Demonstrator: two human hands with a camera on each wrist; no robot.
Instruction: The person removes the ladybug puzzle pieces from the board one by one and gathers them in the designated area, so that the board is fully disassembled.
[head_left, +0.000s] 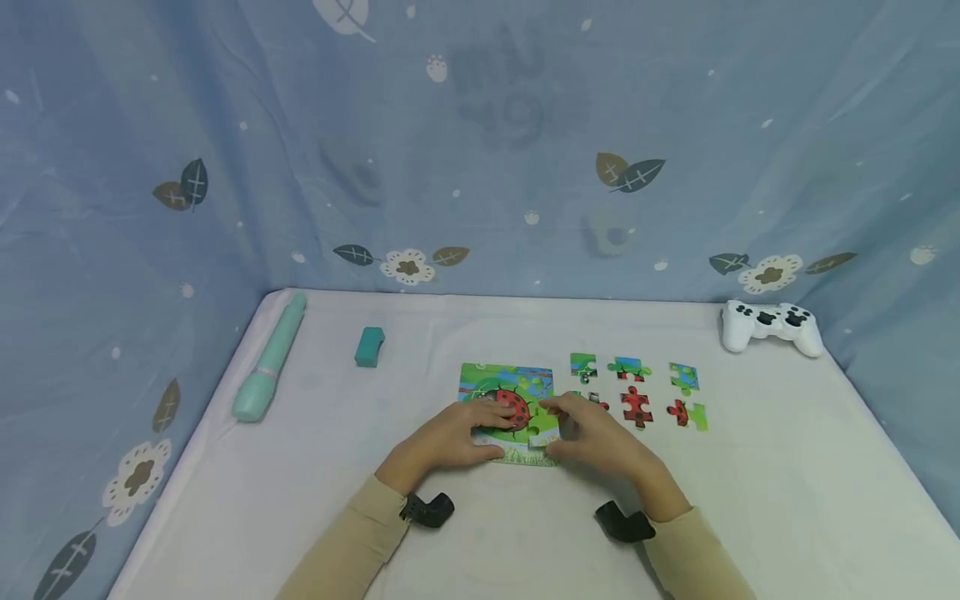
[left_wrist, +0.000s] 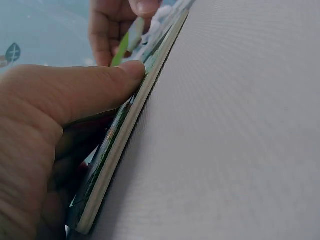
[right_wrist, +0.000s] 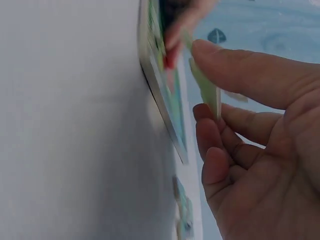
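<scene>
A mint-green rod (head_left: 270, 358) lies along the table's (head_left: 810, 467) left edge, left of centre in the frame; a teal block (head_left: 369, 347) sits to its right. Mid-frame, the left hand (head_left: 453, 435) rests fingers extended on the ladybird puzzle board (head_left: 525, 457). The right hand (head_left: 600, 435) pinches a puzzle piece (right_wrist: 204, 87) by the board's right edge. Loose pieces (head_left: 637, 408) follow, then open tabletop, with a white controller (head_left: 772, 323) near the far right corner.

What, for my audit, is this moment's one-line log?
left hand: on puzzle board; right hand: pinching puzzle piece; loose pieces: beside board
</scene>
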